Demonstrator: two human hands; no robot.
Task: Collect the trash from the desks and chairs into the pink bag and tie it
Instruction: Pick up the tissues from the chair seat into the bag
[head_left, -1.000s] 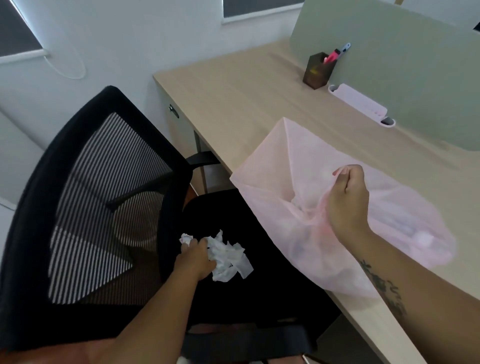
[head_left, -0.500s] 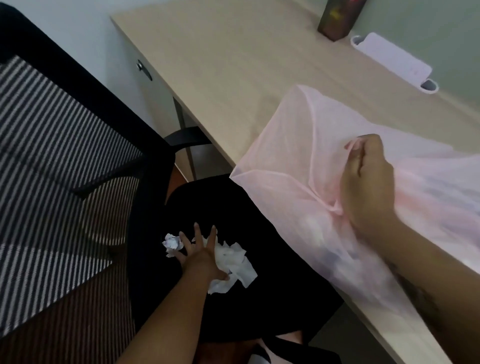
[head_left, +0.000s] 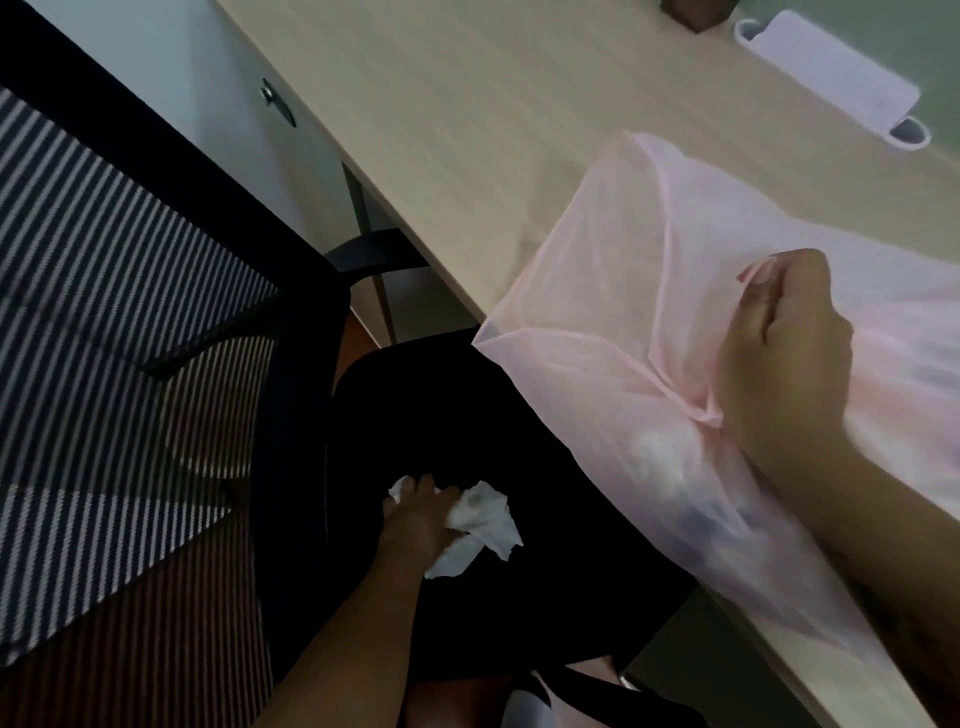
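Pink plastic film pinched in the clenched fingers (head_left: 763, 291) of the right hand (head_left: 784, 353), up and to the right of the chair seat (head_left: 467, 415). Rim of the pink bag (head_left: 597, 312) gathered in that grip and raised, probably to keep the mouth gaping toward the seat for the next drop. Pale lumps faintly visible through the film, likely trash already inside, too blurred to name. Bag body draped along the table (head_left: 467, 130) edge just right of the seat, open rim overhanging the seat's right side. Not yet tied.

Down on the seat itself, fingers (head_left: 415, 486) of the left hand (head_left: 415, 519) curled over a crumpled white tissue (head_left: 480, 519), grasping it against the black cushion. A smaller white scrap (head_left: 399, 488) peeking out at the fingertips on the left. Tissue touching the cushion, so judged mid-pickup rather than carried.

Farther out: striped mesh backrest (head_left: 104, 260) left of the seat, dark armrest (head_left: 374, 254) just beyond the seat under the table edge, and a white holder (head_left: 831, 78) on the table well beyond the seat to the right.
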